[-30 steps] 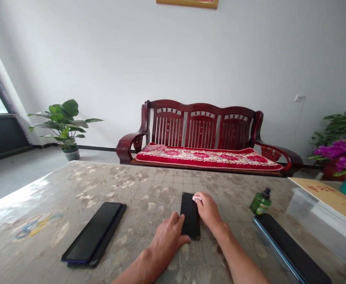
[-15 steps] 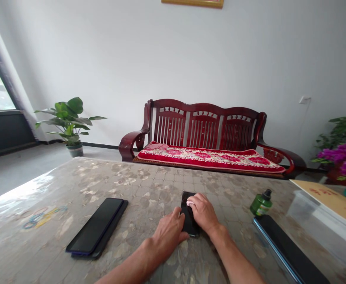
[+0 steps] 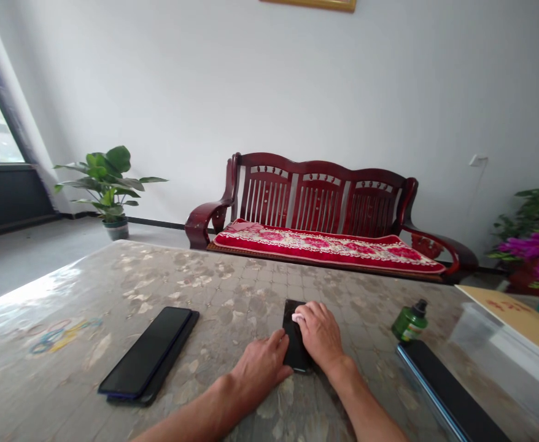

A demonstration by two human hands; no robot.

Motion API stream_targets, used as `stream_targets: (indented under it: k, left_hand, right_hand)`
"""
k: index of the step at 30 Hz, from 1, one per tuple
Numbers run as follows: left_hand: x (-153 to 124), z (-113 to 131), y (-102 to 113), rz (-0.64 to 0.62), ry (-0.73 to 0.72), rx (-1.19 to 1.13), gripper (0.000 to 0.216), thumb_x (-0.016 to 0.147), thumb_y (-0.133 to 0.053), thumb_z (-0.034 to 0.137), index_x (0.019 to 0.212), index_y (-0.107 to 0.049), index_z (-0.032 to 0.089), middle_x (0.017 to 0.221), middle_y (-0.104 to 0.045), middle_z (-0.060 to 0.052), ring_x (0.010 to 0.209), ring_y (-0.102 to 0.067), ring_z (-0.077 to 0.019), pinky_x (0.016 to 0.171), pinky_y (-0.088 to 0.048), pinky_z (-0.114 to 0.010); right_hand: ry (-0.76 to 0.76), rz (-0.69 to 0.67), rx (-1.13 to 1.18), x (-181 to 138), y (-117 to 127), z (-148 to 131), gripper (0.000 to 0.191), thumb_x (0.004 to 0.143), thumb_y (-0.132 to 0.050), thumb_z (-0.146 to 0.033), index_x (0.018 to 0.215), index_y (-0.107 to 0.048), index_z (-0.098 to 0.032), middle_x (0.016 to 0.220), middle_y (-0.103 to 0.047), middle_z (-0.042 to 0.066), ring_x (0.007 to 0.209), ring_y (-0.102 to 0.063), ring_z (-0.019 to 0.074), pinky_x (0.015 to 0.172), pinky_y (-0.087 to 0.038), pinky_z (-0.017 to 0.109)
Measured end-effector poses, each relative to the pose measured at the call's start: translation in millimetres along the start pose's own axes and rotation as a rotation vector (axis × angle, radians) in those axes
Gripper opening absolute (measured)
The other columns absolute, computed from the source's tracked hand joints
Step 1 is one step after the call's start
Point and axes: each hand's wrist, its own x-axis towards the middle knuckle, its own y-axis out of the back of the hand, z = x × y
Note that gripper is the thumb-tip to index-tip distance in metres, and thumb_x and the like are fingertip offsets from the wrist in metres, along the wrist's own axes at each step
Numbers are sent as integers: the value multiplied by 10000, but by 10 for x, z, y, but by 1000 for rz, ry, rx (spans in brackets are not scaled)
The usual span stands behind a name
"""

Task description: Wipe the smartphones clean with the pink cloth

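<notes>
A black smartphone (image 3: 296, 354) lies flat on the table, its long side pointing away from me. At its left edge, my left hand (image 3: 261, 363) holds it steady with fingertips and thumb. My right hand (image 3: 320, 331) is closed around a small white wad (image 3: 296, 317), perhaps tissue or a wipe, pressed on the upper part of the screen. The palm and fingers of the right hand cover the phone's right side.
To the left lie two stacked phones (image 3: 147, 353) and several coloured rubber bands (image 3: 60, 336). On the right are a green bottle (image 3: 409, 321), a dark stack of phones (image 3: 449, 390) and a clear plastic box (image 3: 490, 350) topped with tan card. A wooden bench (image 3: 318, 202) stands beyond the table (image 3: 232, 288).
Both hands stay at the phone, with only a very slight shift of the fingers. The whole view has moved a little as my head turned.
</notes>
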Motion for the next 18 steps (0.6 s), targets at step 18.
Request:
stream_targets:
  k: [18]
  left_hand:
    - [-6,-196,-192,38,-121,-91,249,936,-506,237,1181,-550,221,1239,-586,-70,1080,-611,-235,957,-489,-333]
  right_hand:
    - [5,-51,104,97,-71,-143,203,934,-474,-191,866,-653,-259,893,-645,28,897,-554,196,822,-383,292]
